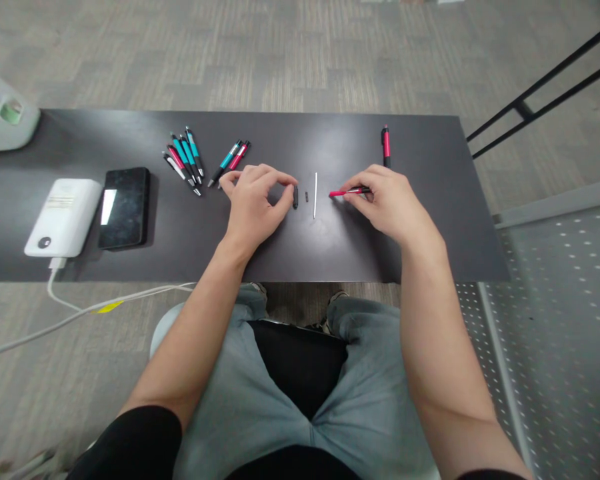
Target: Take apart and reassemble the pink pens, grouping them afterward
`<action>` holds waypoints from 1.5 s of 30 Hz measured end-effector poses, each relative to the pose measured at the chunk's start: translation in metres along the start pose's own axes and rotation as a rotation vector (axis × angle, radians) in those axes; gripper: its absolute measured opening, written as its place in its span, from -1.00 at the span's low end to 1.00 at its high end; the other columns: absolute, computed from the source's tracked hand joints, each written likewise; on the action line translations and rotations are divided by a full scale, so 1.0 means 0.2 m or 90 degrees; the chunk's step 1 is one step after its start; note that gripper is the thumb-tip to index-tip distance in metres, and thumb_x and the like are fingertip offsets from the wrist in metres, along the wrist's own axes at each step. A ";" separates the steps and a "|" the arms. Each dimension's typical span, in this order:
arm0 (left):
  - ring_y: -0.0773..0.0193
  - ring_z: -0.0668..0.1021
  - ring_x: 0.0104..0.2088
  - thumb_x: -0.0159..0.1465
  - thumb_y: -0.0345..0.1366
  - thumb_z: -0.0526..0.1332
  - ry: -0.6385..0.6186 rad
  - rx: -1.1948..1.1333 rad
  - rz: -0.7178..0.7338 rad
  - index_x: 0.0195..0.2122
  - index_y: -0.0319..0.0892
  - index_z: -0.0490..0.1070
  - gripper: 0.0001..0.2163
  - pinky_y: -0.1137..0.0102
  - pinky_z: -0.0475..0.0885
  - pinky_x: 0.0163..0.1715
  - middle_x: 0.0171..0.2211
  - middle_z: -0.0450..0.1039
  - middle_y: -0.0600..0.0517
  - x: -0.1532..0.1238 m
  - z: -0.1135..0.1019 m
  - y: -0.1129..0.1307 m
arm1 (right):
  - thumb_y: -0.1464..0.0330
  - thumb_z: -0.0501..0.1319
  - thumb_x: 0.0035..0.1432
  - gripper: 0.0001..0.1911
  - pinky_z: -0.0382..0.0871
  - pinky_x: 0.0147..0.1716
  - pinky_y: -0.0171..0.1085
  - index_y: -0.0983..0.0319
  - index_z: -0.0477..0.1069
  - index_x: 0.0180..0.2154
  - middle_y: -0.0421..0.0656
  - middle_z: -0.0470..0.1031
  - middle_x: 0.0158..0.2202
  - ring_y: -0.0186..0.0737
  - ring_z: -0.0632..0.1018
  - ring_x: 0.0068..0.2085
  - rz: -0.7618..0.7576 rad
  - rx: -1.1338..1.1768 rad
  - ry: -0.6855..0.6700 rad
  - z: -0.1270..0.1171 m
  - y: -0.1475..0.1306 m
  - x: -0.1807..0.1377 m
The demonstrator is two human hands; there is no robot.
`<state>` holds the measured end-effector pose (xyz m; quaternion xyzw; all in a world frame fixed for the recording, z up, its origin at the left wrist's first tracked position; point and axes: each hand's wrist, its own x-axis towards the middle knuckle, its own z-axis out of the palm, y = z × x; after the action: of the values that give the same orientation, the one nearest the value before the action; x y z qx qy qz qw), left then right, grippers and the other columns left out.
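Observation:
My left hand (257,200) is at the middle of the dark table, thumb and forefinger closed at a small black pen grip (295,198). Just right of it lies a tiny dark spring-like piece (307,197). Beyond that, a thin white ink refill (315,195) points away from me. In my right hand (385,197) is a red pen barrel (337,193) with a black clip end, held sideways between thumb and fingers, its red end toward the refill. Behind this hand lies a whole red and black pen (386,143), partly hidden by the knuckles.
Several pens (184,159) lie in a group at the left, and a teal pen (225,162) and a red pen (240,155) beside my left hand. Farther left are a black phone (125,208), a cabled white power bank (64,217) and a pale plastic container (10,127).

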<state>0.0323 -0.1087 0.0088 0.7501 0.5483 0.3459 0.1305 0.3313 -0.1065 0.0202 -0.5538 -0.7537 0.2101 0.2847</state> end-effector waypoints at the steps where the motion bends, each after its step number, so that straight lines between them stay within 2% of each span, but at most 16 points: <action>1: -0.14 0.73 0.23 0.62 -0.21 0.34 0.001 0.001 -0.005 0.00 0.17 0.76 -0.84 -0.26 0.24 0.48 0.09 0.86 0.06 0.00 -0.01 -0.01 | 0.37 0.53 0.43 -0.94 0.65 0.11 0.13 0.07 0.83 -0.13 -0.02 0.70 -0.11 0.12 0.70 -0.06 0.004 -0.008 0.000 0.00 -0.02 0.01; 4: -0.14 0.73 0.23 0.62 -0.21 0.34 0.009 0.003 -0.014 0.00 0.17 0.76 -0.84 -0.25 0.25 0.48 0.09 0.86 0.06 -0.02 -0.04 -0.02 | 0.49 0.52 0.31 -0.86 0.66 0.14 0.16 0.11 0.82 -0.21 -0.04 0.68 -0.21 0.12 0.72 -0.12 0.022 -0.026 -0.020 0.00 -0.09 0.06; 7: -0.14 0.73 0.24 0.63 -0.20 0.33 0.020 0.001 -0.018 -0.01 0.17 0.76 -0.84 -0.24 0.24 0.48 0.08 0.86 0.05 -0.04 -0.06 -0.06 | 0.51 0.49 0.30 -0.83 0.67 0.12 0.20 0.10 0.79 -0.25 -0.07 0.67 -0.31 0.11 0.70 -0.20 0.053 -0.002 -0.036 0.02 -0.14 0.10; 10: -0.15 0.74 0.24 0.62 -0.20 0.33 0.027 -0.007 -0.022 -0.01 0.15 0.77 -0.83 -0.25 0.22 0.48 0.06 0.86 0.04 -0.07 -0.08 -0.10 | 0.38 0.53 0.43 -0.89 0.65 0.04 0.18 0.11 0.76 -0.24 -0.09 0.64 -0.38 0.08 0.64 -0.25 0.081 0.035 -0.033 0.04 -0.16 0.13; 14: -0.16 0.75 0.23 0.62 -0.20 0.34 0.036 -0.013 -0.031 -0.02 0.15 0.77 -0.83 -0.26 0.22 0.48 0.05 0.86 0.04 -0.08 -0.11 -0.15 | 0.18 0.54 0.58 -0.75 0.56 0.01 0.14 0.13 0.72 -0.21 -0.09 0.61 -0.39 0.00 0.55 -0.25 0.096 0.030 -0.044 0.05 -0.16 0.14; 18: -0.17 0.74 0.25 0.62 -0.20 0.33 0.031 -0.011 -0.040 -0.02 0.16 0.76 -0.83 -0.27 0.24 0.48 0.08 0.86 0.05 -0.07 -0.13 -0.16 | -0.03 0.55 0.58 -0.62 0.53 -0.02 0.12 0.10 0.74 -0.17 -0.08 0.66 -0.34 -0.03 0.52 -0.25 0.061 0.030 -0.068 0.07 -0.13 0.14; 21: -0.19 0.74 0.27 0.62 -0.21 0.34 0.030 -0.012 -0.039 -0.01 0.16 0.76 -0.84 -0.28 0.24 0.48 0.08 0.86 0.05 -0.06 -0.13 -0.15 | 0.03 0.54 0.55 -0.68 0.55 -0.03 0.08 0.12 0.76 -0.15 -0.08 0.69 -0.29 0.00 0.59 -0.24 0.042 0.010 -0.070 0.09 -0.09 0.12; 23: -0.20 0.74 0.29 0.62 -0.20 0.34 0.033 -0.009 -0.037 0.00 0.16 0.75 -0.85 -0.28 0.24 0.49 0.08 0.85 0.06 -0.06 -0.13 -0.15 | 0.12 0.52 0.54 -0.76 0.57 -0.03 0.06 0.12 0.76 -0.15 -0.09 0.68 -0.31 0.03 0.63 -0.22 0.037 -0.002 -0.060 0.11 -0.08 0.11; 25: -0.20 0.72 0.30 0.64 -0.20 0.33 0.036 -0.006 -0.035 0.01 0.17 0.75 -0.84 -0.28 0.25 0.48 0.10 0.85 0.06 -0.05 -0.12 -0.15 | 0.12 0.50 0.55 -0.77 0.59 -0.02 0.05 0.11 0.77 -0.13 -0.09 0.68 -0.30 0.05 0.65 -0.21 0.032 -0.006 -0.048 0.11 -0.09 0.09; 32: -0.20 0.72 0.31 0.65 -0.20 0.33 0.029 -0.020 -0.032 0.03 0.18 0.75 -0.84 -0.29 0.27 0.48 0.14 0.84 0.06 -0.02 -0.11 -0.11 | -0.17 0.43 0.62 -0.52 0.59 -0.05 0.01 0.08 0.74 -0.09 -0.08 0.71 -0.25 0.01 0.64 -0.22 0.056 0.018 0.054 0.07 -0.15 0.07; 36: -0.21 0.72 0.31 0.63 -0.19 0.34 0.030 -0.026 -0.028 0.02 0.19 0.76 -0.84 -0.30 0.26 0.50 0.14 0.85 0.06 0.00 -0.10 -0.08 | -0.23 0.36 0.65 -0.48 0.61 -0.05 0.01 0.06 0.70 -0.04 -0.07 0.75 -0.18 0.00 0.66 -0.18 0.080 0.046 0.122 0.06 -0.09 0.04; 39: -0.19 0.72 0.30 0.62 -0.18 0.34 0.035 -0.020 -0.032 0.04 0.21 0.74 -0.85 -0.29 0.28 0.48 0.14 0.85 0.06 0.03 -0.10 -0.10 | -0.25 0.37 0.62 -0.49 0.61 -0.08 0.00 0.04 0.67 0.03 -0.11 0.72 -0.19 -0.02 0.64 -0.22 0.099 0.062 0.156 0.05 -0.02 0.03; 41: -0.18 0.74 0.28 0.60 -0.18 0.35 0.033 -0.022 -0.034 0.06 0.20 0.73 -0.85 -0.29 0.29 0.46 0.13 0.86 0.06 0.04 -0.09 -0.12 | -0.28 0.41 0.57 -0.46 0.60 -0.11 -0.01 0.04 0.65 0.02 -0.14 0.70 -0.22 -0.04 0.61 -0.25 0.112 0.072 0.137 0.04 0.02 0.01; 45: -0.17 0.79 0.23 0.59 -0.19 0.35 0.027 -0.031 -0.025 0.05 0.16 0.73 -0.86 -0.27 0.34 0.47 0.10 0.87 0.05 0.07 -0.08 -0.15 | -0.31 0.46 0.52 -0.38 0.52 -0.18 -0.06 0.08 0.58 -0.23 -0.15 0.64 -0.33 -0.07 0.58 -0.29 0.137 0.061 -0.026 0.02 0.04 -0.02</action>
<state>0.0016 -0.0874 0.0092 0.7282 0.5571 0.3724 0.1436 0.3361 -0.1072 0.0117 -0.6126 -0.6848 0.2868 0.2712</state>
